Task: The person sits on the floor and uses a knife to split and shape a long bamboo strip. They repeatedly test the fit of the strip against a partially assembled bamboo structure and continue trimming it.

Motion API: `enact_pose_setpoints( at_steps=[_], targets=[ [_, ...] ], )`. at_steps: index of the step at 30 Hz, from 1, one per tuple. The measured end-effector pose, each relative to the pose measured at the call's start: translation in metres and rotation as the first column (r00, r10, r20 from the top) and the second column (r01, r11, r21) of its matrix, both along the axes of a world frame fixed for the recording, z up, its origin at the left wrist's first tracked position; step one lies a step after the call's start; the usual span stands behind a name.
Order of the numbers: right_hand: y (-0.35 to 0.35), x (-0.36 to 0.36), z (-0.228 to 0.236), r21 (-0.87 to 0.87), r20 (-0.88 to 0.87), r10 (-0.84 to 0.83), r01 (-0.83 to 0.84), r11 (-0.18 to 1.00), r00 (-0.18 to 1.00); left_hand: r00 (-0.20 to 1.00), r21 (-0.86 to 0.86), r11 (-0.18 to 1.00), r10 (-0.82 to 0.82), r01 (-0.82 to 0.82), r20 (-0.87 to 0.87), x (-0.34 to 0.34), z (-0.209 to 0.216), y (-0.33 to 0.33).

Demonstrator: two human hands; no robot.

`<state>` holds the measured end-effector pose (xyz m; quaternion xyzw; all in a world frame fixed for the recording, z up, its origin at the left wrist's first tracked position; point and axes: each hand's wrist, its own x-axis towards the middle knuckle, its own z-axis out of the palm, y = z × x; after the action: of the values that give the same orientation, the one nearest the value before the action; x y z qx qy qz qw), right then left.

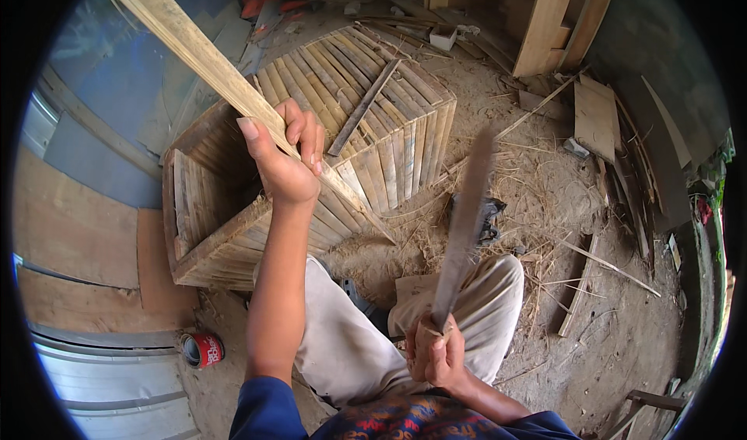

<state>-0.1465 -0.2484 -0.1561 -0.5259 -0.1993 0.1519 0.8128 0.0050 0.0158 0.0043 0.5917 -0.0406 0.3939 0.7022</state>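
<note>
"Where is the piece being worked?"

"The long, pale split-wood strip (pixel 191 47) slants from far left down toward the middle, in front of the slatted bamboo crate (pixel 420 140). The left hand (pixel 289 158) is closed around it; I can't tell whether the strip touches the crate."

"And the other hand?"

"The right hand (pixel 436 353), near and right of centre, is clenched round the handle end of a long, dark metal blade (pixel 461 238). The blade points up, slightly blurred, apart from the strip."

"How far along is it?"

"Partway, I'd judge. The strip is split lengthwise and its near end narrows to a tip. Thin, straw-coloured scraps (pixel 416 230) litter the ground beyond the knees. The crate's slatted sides look largely filled in. How much cutting is left on the strip, I can't tell."
</note>
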Motion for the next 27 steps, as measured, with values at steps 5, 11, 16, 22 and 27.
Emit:
enact_pose_setpoints(
  at_steps=[5, 11, 16, 22, 27],
  targets=[
    [0.018, 0.003, -0.021, -0.073, 0.222, -0.033, 0.050, 0.996, 0.975, 1.000, 0.023, 1.000, -0.014, 0.014, -0.005, 0.003, 0.002, -0.003],
    [0.000, -0.008, -0.035, -0.495, -0.245, 0.148, -0.255, 0.831, 0.958, 0.998, -0.024, 0.998, 0.061, -0.060, 0.026, 0.007, 0.000, 0.000],
    [-0.002, 0.000, -0.001, -0.182, 0.013, 0.030, -0.027, 0.983, 0.999, 0.999, 0.010, 1.000, 0.025, -0.025, 0.031, 0.002, -0.002, 0.000],
    [0.022, 0.009, -0.014, -0.355, 0.022, 0.095, -0.082, 0.931, 0.995, 0.997, 0.054, 0.996, 0.073, -0.074, 0.023, 0.003, 0.000, -0.013],
    [0.013, 0.010, -0.016, -0.485, -0.268, 0.089, -0.214, 0.848, 0.959, 0.995, -0.014, 0.997, 0.076, -0.076, 0.067, 0.005, 0.002, -0.014]
  ],
)
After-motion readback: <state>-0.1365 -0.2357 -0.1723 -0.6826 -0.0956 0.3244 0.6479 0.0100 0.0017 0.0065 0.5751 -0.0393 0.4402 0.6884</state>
